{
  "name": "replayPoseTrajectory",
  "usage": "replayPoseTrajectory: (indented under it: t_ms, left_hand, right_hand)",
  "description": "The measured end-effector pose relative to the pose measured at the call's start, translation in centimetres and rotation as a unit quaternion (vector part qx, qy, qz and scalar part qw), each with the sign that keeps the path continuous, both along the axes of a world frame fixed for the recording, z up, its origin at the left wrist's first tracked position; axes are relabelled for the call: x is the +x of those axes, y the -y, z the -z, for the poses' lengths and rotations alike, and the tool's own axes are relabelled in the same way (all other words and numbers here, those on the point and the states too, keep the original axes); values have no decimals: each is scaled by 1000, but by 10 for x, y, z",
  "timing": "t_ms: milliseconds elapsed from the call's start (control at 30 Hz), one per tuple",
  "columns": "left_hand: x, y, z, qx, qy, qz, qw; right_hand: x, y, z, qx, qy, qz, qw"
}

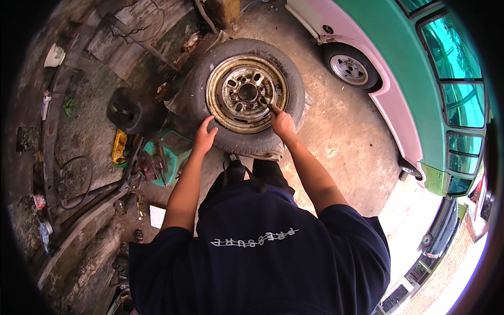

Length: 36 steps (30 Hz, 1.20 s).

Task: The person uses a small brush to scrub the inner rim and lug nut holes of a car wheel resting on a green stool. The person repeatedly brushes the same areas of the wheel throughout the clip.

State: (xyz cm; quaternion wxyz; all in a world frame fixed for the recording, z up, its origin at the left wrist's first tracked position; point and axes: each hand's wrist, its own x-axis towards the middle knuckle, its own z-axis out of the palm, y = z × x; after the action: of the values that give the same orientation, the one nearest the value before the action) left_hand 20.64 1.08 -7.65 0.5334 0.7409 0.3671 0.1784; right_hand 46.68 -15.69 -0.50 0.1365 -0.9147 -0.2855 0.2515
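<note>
A car wheel lies flat in front of me, with a grey, worn tyre (290, 68) around a rusty, dirty steel rim (215, 79). The rim has a round centre hole and several smaller holes about it. My left hand (205, 136) rests on the near left part of the tyre, its thumb and fingers apart. Over the near right part of the rim, my right hand (283, 124) is closed on a short dark tool (266, 102). The tool points at the rim's middle, right of the centre hole; its exact kind is too small to tell.
A green plastic stool (170, 167) with dark metal parts on it stands left of my legs. Near it are a black rounded container (128, 111) and a yellow crate (119, 146). A green and pink van (391, 100) is parked at the right. Clutter lines the left wall.
</note>
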Motion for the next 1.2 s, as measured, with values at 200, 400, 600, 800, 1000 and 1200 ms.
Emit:
replayPoseTrajectory:
  t_ms: [200, 400, 600, 800, 1000, 1200]
  left_hand:
    - [1, 2, -12, -4, -36, 2, 999]
    - [3, 3, -23, -15, -47, -2, 999]
    - [14, 8, -37, 38, -85, 8, 996]
    - [35, -49, -25, 264, -107, 90, 954]
    - [59, -64, -5, 322, -138, 82, 933]
    - [59, -66, -1, 321, -105, 55, 940]
  right_hand:
    - [33, -19, 0, 10, 20, 13, 1000]
    - [37, -16, 8, -18, -1, -12, 1000]
    - [15, 6, 19, 56, -44, 18, 997]
    - [30, -16, 21, 44, 1, 37, 998]
    - [3, -11, 21, 23, 3, 72, 997]
    - [1, -10, 29, 76, -3, 83, 994]
